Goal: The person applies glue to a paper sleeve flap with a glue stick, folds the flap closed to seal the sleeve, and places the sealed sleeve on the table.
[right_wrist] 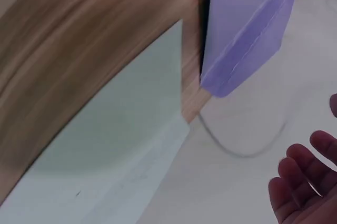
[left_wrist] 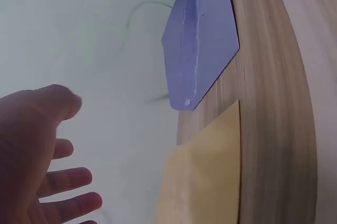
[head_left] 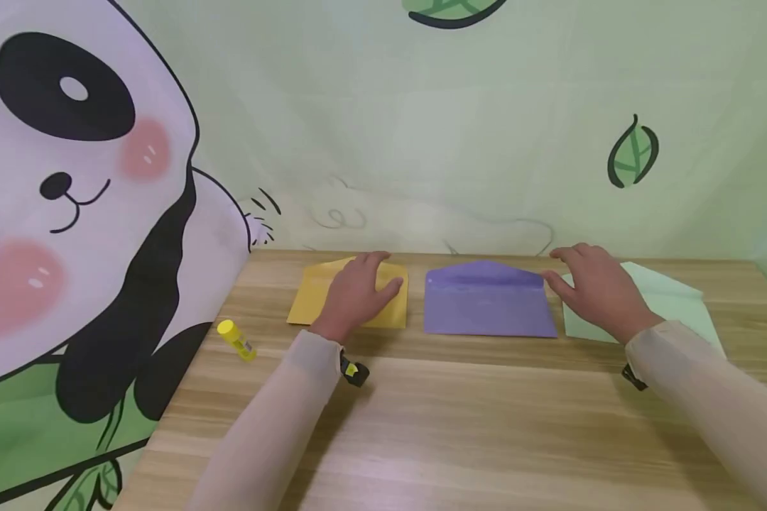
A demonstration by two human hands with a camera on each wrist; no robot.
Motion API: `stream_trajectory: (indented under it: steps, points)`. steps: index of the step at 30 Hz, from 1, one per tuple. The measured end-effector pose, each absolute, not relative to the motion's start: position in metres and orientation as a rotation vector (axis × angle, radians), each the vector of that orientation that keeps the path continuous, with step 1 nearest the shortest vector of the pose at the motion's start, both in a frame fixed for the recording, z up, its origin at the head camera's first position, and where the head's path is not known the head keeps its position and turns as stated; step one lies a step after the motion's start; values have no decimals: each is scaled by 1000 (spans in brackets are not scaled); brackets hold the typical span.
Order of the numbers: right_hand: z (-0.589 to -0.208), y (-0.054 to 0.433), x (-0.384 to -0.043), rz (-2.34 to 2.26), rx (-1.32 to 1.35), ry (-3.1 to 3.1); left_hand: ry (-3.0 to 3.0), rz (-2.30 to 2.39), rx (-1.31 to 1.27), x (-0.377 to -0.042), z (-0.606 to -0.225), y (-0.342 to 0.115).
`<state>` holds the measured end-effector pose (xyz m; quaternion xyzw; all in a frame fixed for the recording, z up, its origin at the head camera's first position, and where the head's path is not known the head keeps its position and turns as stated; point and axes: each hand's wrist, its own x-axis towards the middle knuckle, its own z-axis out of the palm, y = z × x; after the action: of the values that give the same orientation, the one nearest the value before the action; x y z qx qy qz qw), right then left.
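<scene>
Three envelopes lie in a row along the back of the table, flaps pointing to the wall. My left hand (head_left: 358,289) hovers over the yellow envelope (head_left: 303,305), its fingers loosely bent and nothing in them. In the middle is the purple envelope (head_left: 489,309), its flap raised with a crease along it. My right hand (head_left: 597,289) is held above the left part of the pale green envelope (head_left: 677,312), its thumb near the purple one's right edge. Both wrist views show empty, relaxed fingers (left_wrist: 68,182) apart from the paper.
A yellow glue stick (head_left: 236,341) lies at the table's left side. Behind the wooden table (head_left: 454,426) hangs a pale green backdrop (head_left: 371,128) with leaves and a large panda (head_left: 89,177) printed on it. A small black device (head_left: 356,372) is strapped at the left wrist.
</scene>
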<state>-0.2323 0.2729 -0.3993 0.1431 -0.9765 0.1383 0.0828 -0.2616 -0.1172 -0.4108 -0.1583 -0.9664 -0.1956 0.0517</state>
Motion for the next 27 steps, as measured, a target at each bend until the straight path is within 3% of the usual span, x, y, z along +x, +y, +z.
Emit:
stream_trajectory:
  steps: [27]
  points:
    - [-407, 190, -214, 429, 870, -2642, -2880, -588, -453, -221, -406, -153]
